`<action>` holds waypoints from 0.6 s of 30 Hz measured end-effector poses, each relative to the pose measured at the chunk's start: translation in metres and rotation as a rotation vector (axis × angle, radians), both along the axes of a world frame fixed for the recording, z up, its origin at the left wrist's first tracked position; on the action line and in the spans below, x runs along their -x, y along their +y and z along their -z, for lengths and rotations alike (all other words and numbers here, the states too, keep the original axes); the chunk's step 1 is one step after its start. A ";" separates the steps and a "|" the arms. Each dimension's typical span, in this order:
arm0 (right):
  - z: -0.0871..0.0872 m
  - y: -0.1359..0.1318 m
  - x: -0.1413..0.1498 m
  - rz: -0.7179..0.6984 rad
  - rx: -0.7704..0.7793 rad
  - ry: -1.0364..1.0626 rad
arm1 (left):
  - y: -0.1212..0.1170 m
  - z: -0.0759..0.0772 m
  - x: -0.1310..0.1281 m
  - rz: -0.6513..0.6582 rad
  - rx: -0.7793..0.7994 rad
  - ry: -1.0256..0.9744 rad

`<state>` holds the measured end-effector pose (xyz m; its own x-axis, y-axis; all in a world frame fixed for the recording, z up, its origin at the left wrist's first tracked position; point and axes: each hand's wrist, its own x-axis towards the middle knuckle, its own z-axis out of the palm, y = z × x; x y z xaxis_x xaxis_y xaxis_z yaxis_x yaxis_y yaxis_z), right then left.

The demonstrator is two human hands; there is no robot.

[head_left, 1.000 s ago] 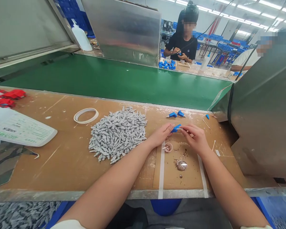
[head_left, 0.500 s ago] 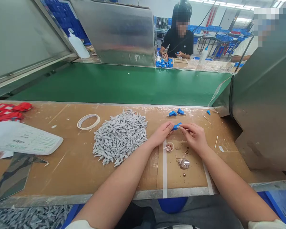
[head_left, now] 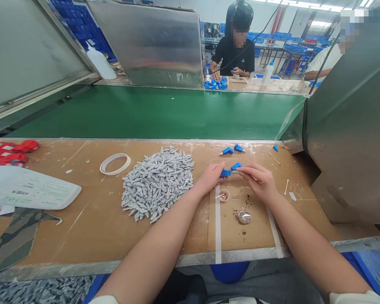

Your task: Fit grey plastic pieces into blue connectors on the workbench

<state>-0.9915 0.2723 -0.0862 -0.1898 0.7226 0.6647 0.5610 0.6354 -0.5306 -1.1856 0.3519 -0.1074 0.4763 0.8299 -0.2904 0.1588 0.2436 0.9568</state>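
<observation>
Between the fingers of my left hand (head_left: 213,177) is a small blue plastic part (head_left: 225,172). My right hand (head_left: 260,179) pinches the pale end of a second blue part (head_left: 236,166), held just right of the first with a narrow gap between them. Beyond my hands lie two more blue parts with pale tips, one (head_left: 226,151) on the left and one (head_left: 239,147) on the right. Below my hands stand a small cup (head_left: 223,195) with a stick in it and a clear round container (head_left: 243,217) amid dark specks.
Left of my arm is a heap of small grey parts (head_left: 158,183), with a tape roll (head_left: 115,164) beside it. Red pieces (head_left: 12,150) and a white labelled bag (head_left: 31,188) lie far left. Cotton swabs (head_left: 286,187) lie right. A co-worker (head_left: 234,50) sits across the green belt (head_left: 164,112).
The blue parts, close together at my fingertips before, now show as two separate pieces. My left hand has shifted slightly left, while my right hand stays nearly in place.
</observation>
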 end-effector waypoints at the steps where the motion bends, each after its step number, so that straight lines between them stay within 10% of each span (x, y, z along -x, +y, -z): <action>1: 0.001 0.000 0.000 -0.007 -0.004 -0.015 | -0.001 -0.002 -0.001 -0.002 -0.005 0.003; 18: 0.009 0.004 0.004 0.020 -0.011 -0.072 | -0.006 -0.012 0.004 0.113 -0.140 -0.032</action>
<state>-0.9950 0.2765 -0.0947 -0.2231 0.7193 0.6579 0.6102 0.6294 -0.4812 -1.1896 0.3464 -0.0957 0.5758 0.8020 -0.1588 0.1467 0.0897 0.9851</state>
